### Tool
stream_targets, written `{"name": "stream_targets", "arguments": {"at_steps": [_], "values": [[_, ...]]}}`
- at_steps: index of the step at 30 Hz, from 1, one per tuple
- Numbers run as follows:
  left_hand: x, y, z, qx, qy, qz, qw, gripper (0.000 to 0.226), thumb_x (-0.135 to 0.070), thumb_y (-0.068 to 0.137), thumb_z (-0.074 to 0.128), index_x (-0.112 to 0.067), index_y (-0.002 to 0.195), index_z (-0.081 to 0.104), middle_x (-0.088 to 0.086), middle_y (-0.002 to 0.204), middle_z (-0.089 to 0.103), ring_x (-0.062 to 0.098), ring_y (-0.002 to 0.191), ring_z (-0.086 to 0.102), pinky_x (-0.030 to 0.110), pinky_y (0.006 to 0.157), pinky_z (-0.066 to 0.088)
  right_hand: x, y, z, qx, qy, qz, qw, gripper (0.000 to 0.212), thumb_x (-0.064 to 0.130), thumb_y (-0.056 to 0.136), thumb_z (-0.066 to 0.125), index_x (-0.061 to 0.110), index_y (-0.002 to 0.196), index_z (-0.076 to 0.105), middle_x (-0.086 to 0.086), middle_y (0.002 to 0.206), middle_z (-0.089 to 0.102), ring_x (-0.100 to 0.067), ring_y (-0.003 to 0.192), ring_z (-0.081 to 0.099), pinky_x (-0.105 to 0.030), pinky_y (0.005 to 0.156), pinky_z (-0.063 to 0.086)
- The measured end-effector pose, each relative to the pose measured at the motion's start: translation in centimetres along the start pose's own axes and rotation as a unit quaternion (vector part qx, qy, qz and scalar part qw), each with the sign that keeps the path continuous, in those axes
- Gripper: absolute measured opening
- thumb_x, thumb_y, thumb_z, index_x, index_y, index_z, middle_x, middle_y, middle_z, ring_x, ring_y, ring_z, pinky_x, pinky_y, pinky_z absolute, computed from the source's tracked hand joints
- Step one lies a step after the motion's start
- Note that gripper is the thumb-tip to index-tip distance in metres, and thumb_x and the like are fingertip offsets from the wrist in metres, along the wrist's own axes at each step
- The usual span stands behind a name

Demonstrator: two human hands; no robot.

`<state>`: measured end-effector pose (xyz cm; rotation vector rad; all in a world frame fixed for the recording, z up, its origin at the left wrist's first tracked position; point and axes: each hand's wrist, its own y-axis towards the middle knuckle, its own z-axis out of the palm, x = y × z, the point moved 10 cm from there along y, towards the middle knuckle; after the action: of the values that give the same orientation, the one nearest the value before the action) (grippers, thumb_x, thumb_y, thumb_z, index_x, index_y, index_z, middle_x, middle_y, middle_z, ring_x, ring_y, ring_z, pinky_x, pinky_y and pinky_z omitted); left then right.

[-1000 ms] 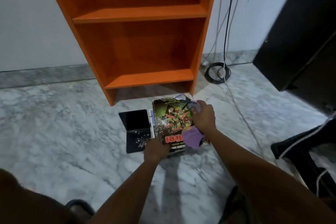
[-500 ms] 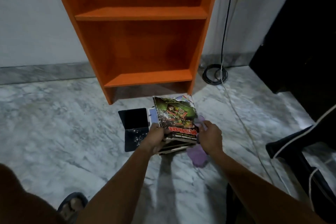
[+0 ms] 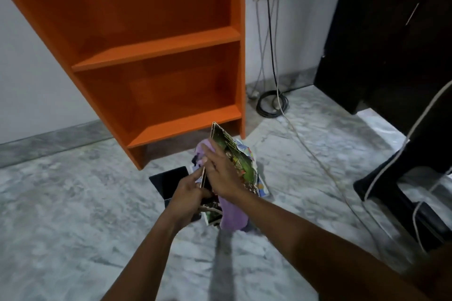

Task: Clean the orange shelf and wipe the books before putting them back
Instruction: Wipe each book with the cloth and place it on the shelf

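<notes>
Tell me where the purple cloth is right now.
Head view, centre: the purple cloth lies under the right hand, pressed against the tilted green-covered book that the left hand holds, just in front of the orange shelf.

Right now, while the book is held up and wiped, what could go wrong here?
The book stands tilted, pinched at one edge by the left hand; the right hand pressing the purple cloth against it could push it loose. Its outer edge looks ragged, so rubbing may tear it further. The white cable lies on the floor close by and could catch a foot.
</notes>
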<state>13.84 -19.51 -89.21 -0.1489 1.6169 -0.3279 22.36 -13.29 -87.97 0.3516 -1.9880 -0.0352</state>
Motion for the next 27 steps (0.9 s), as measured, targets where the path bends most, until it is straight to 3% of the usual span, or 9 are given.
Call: {"name": "stream_targets", "arguments": {"at_steps": [4,7,10,12,15,17,20,24,27], "values": [[-1.7,-1.6,-0.2,0.010,0.011,0.025,1.000,0.076,0.022,0.079,0.050,-0.033,0.127,0.069,0.037,0.101,0.066,0.040,0.078,0.063,0.060,0.074,0.051,-1.5,2.0,-1.6,-0.101,0.040,0.073,0.991,0.045,0.024,0.108,0.038,0.026,0.153,0.043,0.002,0.161,0.030,-0.015,0.138,0.038,-0.031,0.108,0.036],[-2.6,-3.6,0.2,0.034,0.001,0.020,0.999,0.071,0.025,0.083,0.046,-0.026,0.127,0.068,0.026,0.106,0.072,0.046,0.089,0.069,0.064,0.084,0.053,-4.6,2.2,-2.8,-0.142,-0.010,0.155,0.978,0.037,0.029,0.107,0.037,0.013,0.134,0.057,-0.011,0.141,0.053,-0.029,0.121,0.055,-0.040,0.096,0.049],[-2.6,-4.2,-0.4,0.025,-0.004,-0.002,1.000,0.071,0.022,0.085,0.046,-0.029,0.133,0.063,0.018,0.112,0.074,0.049,0.100,0.068,0.069,0.088,0.052,-8.7,1.0,-4.2,-0.168,-0.061,0.221,0.959,0.036,0.029,0.103,0.039,0.010,0.124,0.063,-0.015,0.123,0.063,-0.035,0.112,0.059,-0.046,0.093,0.052],[-2.5,-4.0,-1.1,0.004,-0.007,-0.010,1.000,0.073,0.020,0.086,0.047,-0.033,0.132,0.064,0.018,0.113,0.073,0.048,0.098,0.068,0.069,0.087,0.049,-10.8,-0.2,-4.5,-0.173,-0.055,0.248,0.951,0.040,0.033,0.100,0.037,0.018,0.128,0.062,-0.014,0.118,0.066,-0.035,0.107,0.063,-0.048,0.087,0.056],[-2.5,-3.4,-1.5,-0.012,-0.038,-0.012,0.999,0.072,0.022,0.086,0.044,-0.027,0.135,0.063,0.020,0.113,0.073,0.043,0.091,0.066,0.058,0.083,0.049,-11.3,-2.2,-5.3,-0.156,-0.071,0.278,0.945,0.036,0.027,0.105,0.041,0.018,0.134,0.062,-0.015,0.116,0.068,-0.032,0.100,0.065,-0.033,0.073,0.046],[-2.5,-3.0,-1.6,-0.024,-0.065,-0.022,0.997,0.071,0.023,0.087,0.042,-0.024,0.136,0.062,0.021,0.115,0.073,0.042,0.094,0.067,0.054,0.085,0.049,-13.0,-3.3,-6.4,-0.131,-0.102,0.329,0.930,0.032,0.022,0.104,0.049,0.007,0.128,0.063,-0.017,0.119,0.067,-0.035,0.108,0.063,-0.029,0.074,0.041],[-2.5,-2.5,-2.2,-0.040,-0.088,-0.027,0.995,0.069,0.023,0.089,0.041,-0.025,0.133,0.063,0.016,0.116,0.074,0.037,0.101,0.070,0.056,0.092,0.052,-14.5,-4.9,-8.7,-0.154,-0.096,0.383,0.906,0.037,0.026,0.099,0.056,0.008,0.130,0.064,-0.020,0.127,0.066,-0.039,0.118,0.061,-0.037,0.090,0.050],[-3.2,-1.5,-3.2,-0.076,-0.106,-0.026,0.991,0.066,0.021,0.091,0.040,-0.027,0.131,0.061,0.010,0.105,0.075,0.028,0.087,0.072,0.046,0.077,0.059,-9.3,-3.9,-10.6,-0.231,-0.106,0.258,0.932,0.035,0.026,0.102,0.050,0.020,0.135,0.063,-0.017,0.119,0.066,-0.037,0.113,0.061,-0.038,0.088,0.048],[-3.8,-1.4,-2.6,-0.093,-0.087,-0.007,0.992,0.062,0.019,0.091,0.041,-0.029,0.124,0.063,0.008,0.100,0.076,0.025,0.080,0.073,0.048,0.074,0.060,-2.8,-3.1,-6.7,-0.172,-0.036,0.128,0.976,0.036,0.022,0.104,0.049,0.024,0.138,0.060,-0.005,0.113,0.065,-0.021,0.098,0.061,-0.028,0.074,0.044]]}}
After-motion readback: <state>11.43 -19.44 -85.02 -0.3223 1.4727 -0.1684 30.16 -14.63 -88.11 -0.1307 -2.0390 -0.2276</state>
